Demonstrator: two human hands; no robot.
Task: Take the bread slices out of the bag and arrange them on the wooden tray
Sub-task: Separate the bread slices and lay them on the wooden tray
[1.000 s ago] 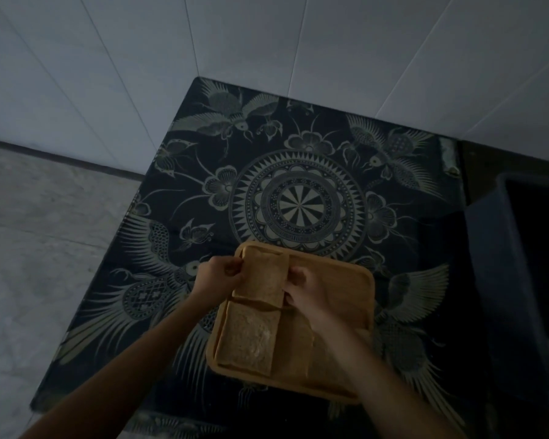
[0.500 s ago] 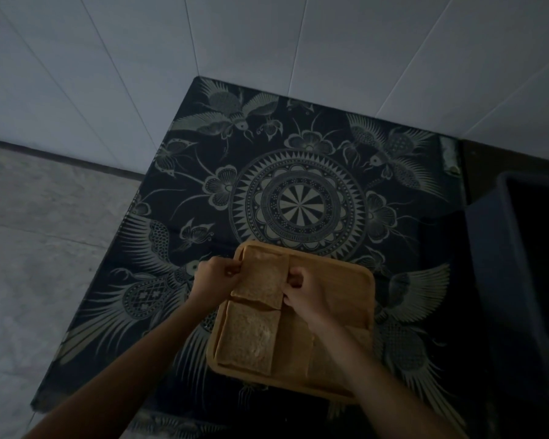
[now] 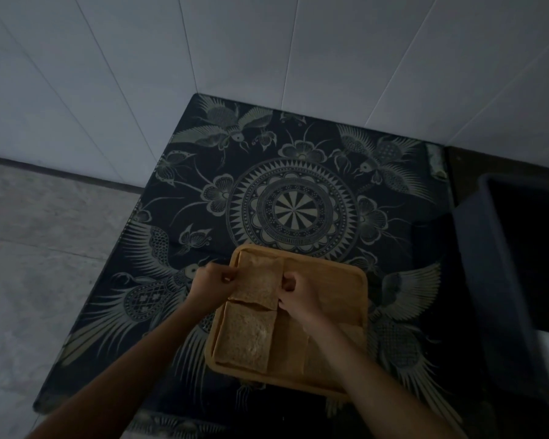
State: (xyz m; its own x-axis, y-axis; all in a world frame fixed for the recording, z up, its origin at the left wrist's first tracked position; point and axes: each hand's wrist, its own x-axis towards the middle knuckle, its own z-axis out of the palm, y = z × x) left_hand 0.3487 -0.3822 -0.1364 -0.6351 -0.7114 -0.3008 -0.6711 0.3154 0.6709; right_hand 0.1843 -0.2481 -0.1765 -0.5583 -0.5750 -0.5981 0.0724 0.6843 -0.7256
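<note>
A wooden tray (image 3: 339, 274) lies on the near part of a dark patterned table. A brown bread slice (image 3: 259, 282) rests in the tray's far left corner. My left hand (image 3: 214, 282) pinches its left edge and my right hand (image 3: 295, 288) pinches its right edge. Another bread slice (image 3: 244, 339) lies flat in the near left corner, its far edge just under the held slice. More slices (image 3: 290, 343) lie to its right, partly hidden by my right forearm. No bag is in view.
The table (image 3: 292, 210) carries a bird and mandala pattern and stands against a white tiled wall. A dark bin or box (image 3: 501, 280) stands at the right edge. The grey floor (image 3: 45, 248) lies to the left.
The slice held in both hands has come down from a tilt and lies nearly flat in the tray's far left corner. Both hands have lowered slightly with it.
</note>
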